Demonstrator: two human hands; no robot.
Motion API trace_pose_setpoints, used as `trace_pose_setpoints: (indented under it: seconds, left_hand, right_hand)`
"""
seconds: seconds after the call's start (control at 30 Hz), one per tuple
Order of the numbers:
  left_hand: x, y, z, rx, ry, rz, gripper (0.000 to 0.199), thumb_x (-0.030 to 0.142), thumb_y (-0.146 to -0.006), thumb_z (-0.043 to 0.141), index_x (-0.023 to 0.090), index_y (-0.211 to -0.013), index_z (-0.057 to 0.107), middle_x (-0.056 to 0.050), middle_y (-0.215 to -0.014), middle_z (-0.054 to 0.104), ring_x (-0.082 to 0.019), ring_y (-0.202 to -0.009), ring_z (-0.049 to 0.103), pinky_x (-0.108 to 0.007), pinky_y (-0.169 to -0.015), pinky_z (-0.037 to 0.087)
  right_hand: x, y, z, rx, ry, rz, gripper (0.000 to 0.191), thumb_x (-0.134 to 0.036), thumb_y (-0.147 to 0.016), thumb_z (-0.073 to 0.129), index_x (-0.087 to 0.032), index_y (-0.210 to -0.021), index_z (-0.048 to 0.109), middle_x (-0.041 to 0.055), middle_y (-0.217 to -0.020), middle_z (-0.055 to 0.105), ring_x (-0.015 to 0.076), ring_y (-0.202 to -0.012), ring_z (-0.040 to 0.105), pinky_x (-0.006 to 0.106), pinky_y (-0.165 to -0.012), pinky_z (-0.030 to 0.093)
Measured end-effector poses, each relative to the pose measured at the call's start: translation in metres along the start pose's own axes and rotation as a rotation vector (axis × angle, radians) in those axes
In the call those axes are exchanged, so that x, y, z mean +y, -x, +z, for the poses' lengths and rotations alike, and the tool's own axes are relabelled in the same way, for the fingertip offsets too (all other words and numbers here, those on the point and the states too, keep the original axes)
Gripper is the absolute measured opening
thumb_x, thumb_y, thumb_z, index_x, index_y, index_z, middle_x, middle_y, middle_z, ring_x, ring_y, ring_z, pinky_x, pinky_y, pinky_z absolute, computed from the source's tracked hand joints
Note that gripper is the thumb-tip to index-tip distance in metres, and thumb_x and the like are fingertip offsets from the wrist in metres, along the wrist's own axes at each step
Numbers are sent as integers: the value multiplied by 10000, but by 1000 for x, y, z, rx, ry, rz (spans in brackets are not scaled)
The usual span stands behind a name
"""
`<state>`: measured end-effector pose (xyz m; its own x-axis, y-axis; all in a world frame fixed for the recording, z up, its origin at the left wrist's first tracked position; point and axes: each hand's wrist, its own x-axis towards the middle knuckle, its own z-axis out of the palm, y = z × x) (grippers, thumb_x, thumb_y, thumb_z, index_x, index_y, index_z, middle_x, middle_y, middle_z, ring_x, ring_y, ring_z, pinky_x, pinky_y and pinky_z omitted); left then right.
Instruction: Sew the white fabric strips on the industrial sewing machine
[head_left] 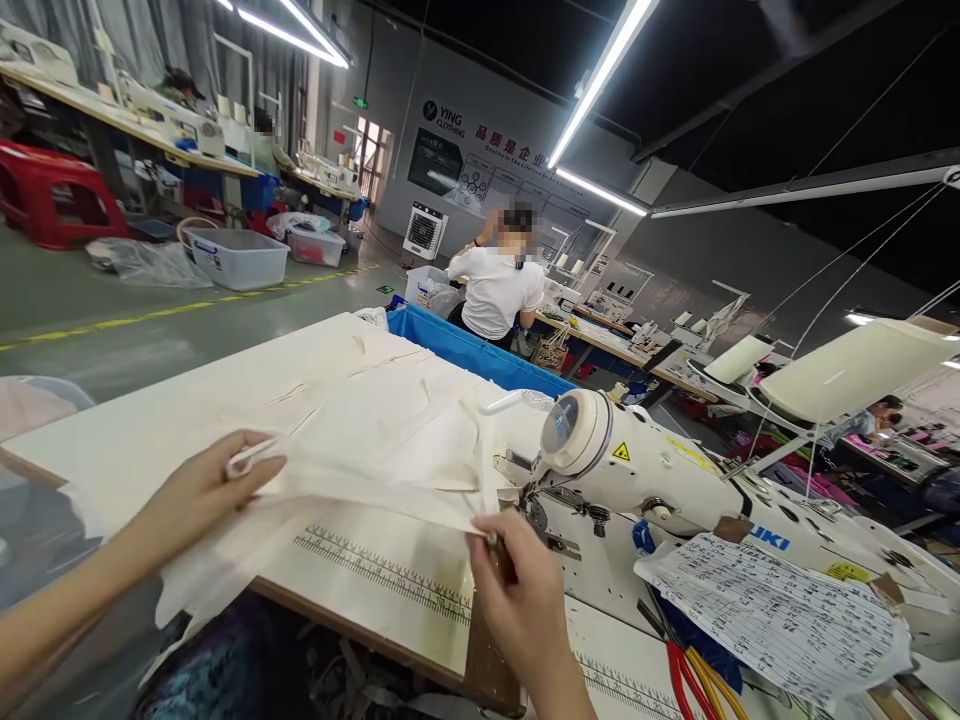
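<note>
cloth (390, 440) held taut at table's near edge: left hand (202, 490) pinches one end, right hand (517, 580) grips the other beside sewing machine (660, 480); not yet under needle.

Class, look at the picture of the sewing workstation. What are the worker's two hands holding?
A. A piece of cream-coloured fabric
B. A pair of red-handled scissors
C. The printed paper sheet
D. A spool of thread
A. The left hand and the right hand each pinch an edge of the cream-coloured fabric, stretched between them in front of the sewing machine; the printed paper sheet lies untouched on the machine.
</note>
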<state>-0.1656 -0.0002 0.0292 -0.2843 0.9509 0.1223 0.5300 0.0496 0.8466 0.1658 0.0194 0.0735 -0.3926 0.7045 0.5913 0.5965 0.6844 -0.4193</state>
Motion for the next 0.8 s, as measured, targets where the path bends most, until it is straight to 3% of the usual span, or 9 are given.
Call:
trace_pose_setpoints:
  seconds: [0.1,0.17,0.23,0.3,0.37,0.43,0.63,0.8]
  left_hand:
    - [19,-3,16,226,-277,272,483,613,-817,447,253,-1104,593,-74,-1065,664,-364,-1078,566,-522,-929,478]
    - [34,22,36,221,-288,458,414,489,-892,450,261,-1218,564,-96,-1251,608,-340,-1185,529,-492,-1037,434]
    - [45,57,59,-47,-143,552,412,393,-928,498,346,-1337,478,-54,-1345,565,-205,-938,650,-305,-876,548]
    - [51,87,75,-329,-15,582,504,290,-948,470,367,-1435,363,-48,-1343,578,-127,-728,654,-219,-700,566]
    - [56,99,81,-466,44,585,428,233,-964,416,323,-1382,431,-27,-1155,673,-112,-677,640,-193,-642,544]
    - [60,91,81,-528,45,601,259,235,-981,393,267,-1134,599,1,-914,694,-125,-715,646,-189,-650,523]
    - [76,43,74,-367,-140,752,232,271,-976,429,190,-1031,640,-26,-881,688,-144,-756,650,-218,-643,477]
    - [84,33,59,-203,-240,826,251,266,-959,418,180,-997,651,-36,-884,699,-151,-777,655,-241,-665,485]
  right_hand:
    - [-14,30,-5,-5,66,3,132,-168,-930,489,-226,-865,588,-26,-697,546,107,-550,483,228,-513,334]
    - [-20,46,2,22,96,31,136,-143,-896,485,-230,-854,580,-25,-684,539,111,-543,485,233,-507,330]
    - [-28,56,13,72,51,57,125,-142,-874,494,-230,-850,579,-23,-677,543,114,-548,502,230,-502,331]
    - [-41,60,20,124,-31,49,123,-141,-864,495,-222,-850,587,-21,-667,555,118,-556,519,230,-503,338]
    - [-50,56,19,106,-94,1,141,-134,-864,484,-206,-850,605,-14,-661,577,124,-571,533,234,-518,356]
    - [-49,48,10,2,-123,-27,163,-139,-864,478,-190,-845,631,2,-690,608,133,-614,550,236,-553,384]
    - [-6,46,-22,-163,-170,59,160,-156,-940,508,-146,-951,668,30,-784,610,137,-693,554,241,-612,394]
    - [-3,62,-41,-207,-85,59,146,-129,-962,517,-177,-1023,640,24,-835,622,130,-701,555,242,-614,407]
